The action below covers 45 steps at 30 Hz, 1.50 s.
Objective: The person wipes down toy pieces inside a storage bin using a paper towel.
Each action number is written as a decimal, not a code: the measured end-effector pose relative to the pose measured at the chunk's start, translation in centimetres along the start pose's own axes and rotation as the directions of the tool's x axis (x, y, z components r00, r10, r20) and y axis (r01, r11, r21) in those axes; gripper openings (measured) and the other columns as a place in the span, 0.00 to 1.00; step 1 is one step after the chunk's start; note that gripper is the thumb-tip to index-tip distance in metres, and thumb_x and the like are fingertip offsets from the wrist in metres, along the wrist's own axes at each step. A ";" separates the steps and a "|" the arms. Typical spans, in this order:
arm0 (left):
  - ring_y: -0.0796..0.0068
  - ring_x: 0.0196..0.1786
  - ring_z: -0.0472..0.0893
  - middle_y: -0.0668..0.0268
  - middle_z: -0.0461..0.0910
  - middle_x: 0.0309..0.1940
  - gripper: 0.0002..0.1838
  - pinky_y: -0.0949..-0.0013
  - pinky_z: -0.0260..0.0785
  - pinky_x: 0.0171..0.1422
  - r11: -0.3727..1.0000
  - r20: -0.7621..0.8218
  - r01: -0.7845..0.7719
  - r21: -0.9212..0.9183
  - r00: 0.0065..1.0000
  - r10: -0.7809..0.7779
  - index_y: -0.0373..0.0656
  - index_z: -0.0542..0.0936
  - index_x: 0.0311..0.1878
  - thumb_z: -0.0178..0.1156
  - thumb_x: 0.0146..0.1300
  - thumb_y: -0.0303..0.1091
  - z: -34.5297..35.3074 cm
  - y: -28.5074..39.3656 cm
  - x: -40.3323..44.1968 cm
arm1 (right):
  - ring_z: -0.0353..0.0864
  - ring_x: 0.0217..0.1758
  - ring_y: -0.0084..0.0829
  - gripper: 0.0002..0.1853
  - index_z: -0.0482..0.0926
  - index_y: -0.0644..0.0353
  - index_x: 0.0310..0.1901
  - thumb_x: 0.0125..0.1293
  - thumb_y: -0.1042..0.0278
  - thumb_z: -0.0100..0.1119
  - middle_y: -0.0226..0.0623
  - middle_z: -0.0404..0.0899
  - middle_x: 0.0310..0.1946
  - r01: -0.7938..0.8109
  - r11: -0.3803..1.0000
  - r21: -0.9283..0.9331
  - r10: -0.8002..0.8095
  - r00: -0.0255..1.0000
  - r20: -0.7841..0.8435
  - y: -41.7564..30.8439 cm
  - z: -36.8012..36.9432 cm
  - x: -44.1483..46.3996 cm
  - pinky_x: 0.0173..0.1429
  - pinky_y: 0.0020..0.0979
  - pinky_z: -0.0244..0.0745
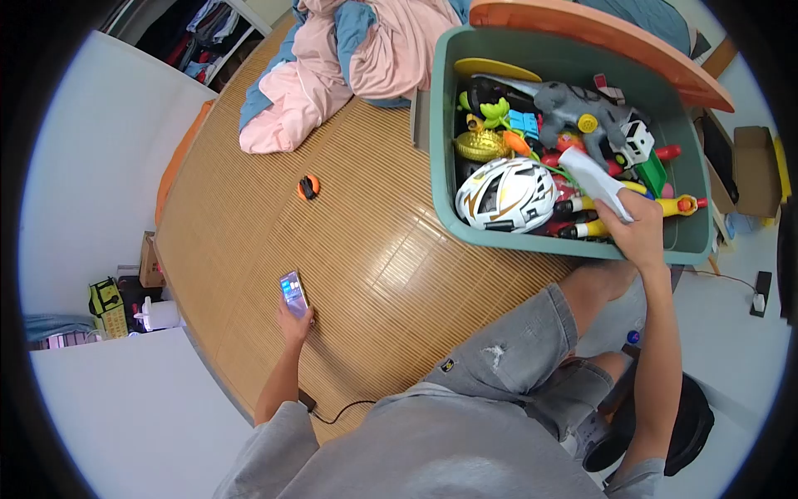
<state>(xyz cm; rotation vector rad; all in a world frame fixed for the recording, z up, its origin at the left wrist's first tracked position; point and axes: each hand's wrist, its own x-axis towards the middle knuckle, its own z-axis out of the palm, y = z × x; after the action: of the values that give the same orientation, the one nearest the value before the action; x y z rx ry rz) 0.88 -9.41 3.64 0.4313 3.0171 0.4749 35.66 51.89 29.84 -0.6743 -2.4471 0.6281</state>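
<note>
My left hand (pixel 295 321) is wrapped round the lower end of a phone (pixel 293 293) with a lit screen, above the bamboo mat (pixel 366 200). On the right, my right hand (pixel 638 229) grips a white cloth or paper (pixel 593 178) over the green bin (pixel 573 243). Inside the bin, a white helmet (pixel 509 195) lies near the front left corner. A grey toy dinosaur (pixel 573 108), a gold toy (pixel 482 145), a white toy vehicle (pixel 637 142) and several yellow and red toys lie around the white item.
An orange lid (pixel 598 37) leans at the bin's back edge. Pink and blue bedding (pixel 391 50) is heaped at the top. A small orange and black object (pixel 308 187) sits on the mat. A black cable (pixel 341 412) runs beside my body.
</note>
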 end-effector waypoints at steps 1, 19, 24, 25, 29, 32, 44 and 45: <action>0.44 0.65 0.66 0.44 0.66 0.63 0.53 0.50 0.61 0.69 0.999 0.016 0.018 -0.033 1.000 -0.018 0.36 0.57 0.72 0.73 0.46 0.46 0.0 0.5 0.0 | 0.73 0.21 0.38 0.09 0.77 0.66 0.28 0.55 0.71 0.66 0.44 0.72 0.20 0.019 1.000 0.019 -0.020 0.998 0.055 -0.1 -0.1 0.0 0.28 0.33 0.65; 0.44 0.63 0.69 0.43 0.68 0.61 0.53 0.51 0.63 0.67 1.000 0.039 -0.003 -0.016 0.999 0.003 0.37 0.59 0.71 0.73 0.46 0.50 -0.5 0.9 0.7 | 0.75 0.35 0.50 0.10 0.69 0.63 0.32 0.50 0.75 0.61 0.46 0.74 0.30 -0.074 0.991 -0.111 0.063 0.993 -0.102 1.4 1.0 -0.1 0.40 0.42 0.70; 0.46 0.63 0.69 0.45 0.68 0.61 0.51 0.52 0.63 0.67 0.999 0.031 0.027 -0.022 0.999 -0.026 0.36 0.61 0.69 0.74 0.46 0.50 -0.2 0.7 0.6 | 0.73 0.31 0.47 0.09 0.69 0.65 0.32 0.51 0.77 0.59 0.46 0.72 0.28 -0.073 0.994 -0.083 0.063 0.991 -0.118 1.3 1.0 0.0 0.36 0.39 0.69; 0.46 0.63 0.69 0.45 0.68 0.61 0.51 0.52 0.63 0.67 0.999 0.031 0.031 -0.017 0.999 -0.030 0.36 0.61 0.69 0.74 0.46 0.50 -0.3 0.9 0.4 | 0.73 0.31 0.47 0.09 0.69 0.65 0.32 0.51 0.77 0.59 0.46 0.72 0.28 -0.073 0.994 -0.078 0.063 0.991 -0.114 1.1 1.1 0.0 0.36 0.39 0.69; 0.47 0.61 0.69 0.45 0.69 0.59 0.51 0.51 0.63 0.67 1.000 0.017 0.015 0.026 1.000 -0.016 0.36 0.61 0.69 0.73 0.48 0.52 -0.2 1.0 0.3 | 0.73 0.30 0.46 0.09 0.69 0.66 0.32 0.51 0.77 0.59 0.46 0.72 0.27 -0.095 0.993 -0.072 0.086 0.988 -0.125 1.1 1.1 0.0 0.34 0.38 0.69; 0.46 0.61 0.69 0.45 0.69 0.58 0.51 0.51 0.63 0.66 0.997 0.039 0.059 0.058 0.997 -0.062 0.36 0.61 0.70 0.72 0.48 0.53 -0.2 1.0 0.4 | 0.72 0.29 0.45 0.09 0.69 0.66 0.32 0.51 0.77 0.59 0.46 0.72 0.27 -0.091 0.993 -0.068 0.082 0.988 -0.130 1.2 1.1 -0.1 0.34 0.37 0.69; 0.45 0.62 0.69 0.44 0.67 0.61 0.53 0.51 0.62 0.67 0.995 0.107 0.078 0.062 0.991 -0.084 0.36 0.59 0.71 0.72 0.47 0.51 -0.7 1.3 0.7 | 0.73 0.27 0.41 0.09 0.70 0.65 0.33 0.52 0.76 0.60 0.45 0.72 0.26 -0.111 0.991 -0.076 0.100 0.987 -0.127 1.2 1.0 0.0 0.33 0.35 0.69; 0.45 0.62 0.68 0.44 0.67 0.61 0.52 0.51 0.62 0.67 0.998 0.053 0.036 0.056 0.998 -0.039 0.35 0.59 0.71 0.73 0.47 0.50 -0.5 1.2 0.6 | 0.73 0.27 0.41 0.09 0.71 0.65 0.33 0.51 0.76 0.60 0.45 0.72 0.26 -0.119 0.990 -0.073 0.110 0.986 -0.122 1.2 1.0 0.0 0.32 0.35 0.69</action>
<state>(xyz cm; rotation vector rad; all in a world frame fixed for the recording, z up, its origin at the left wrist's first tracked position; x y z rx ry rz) 0.59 -8.33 4.43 0.3834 2.9864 0.3726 35.49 52.52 28.42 -0.8650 -2.3473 0.5201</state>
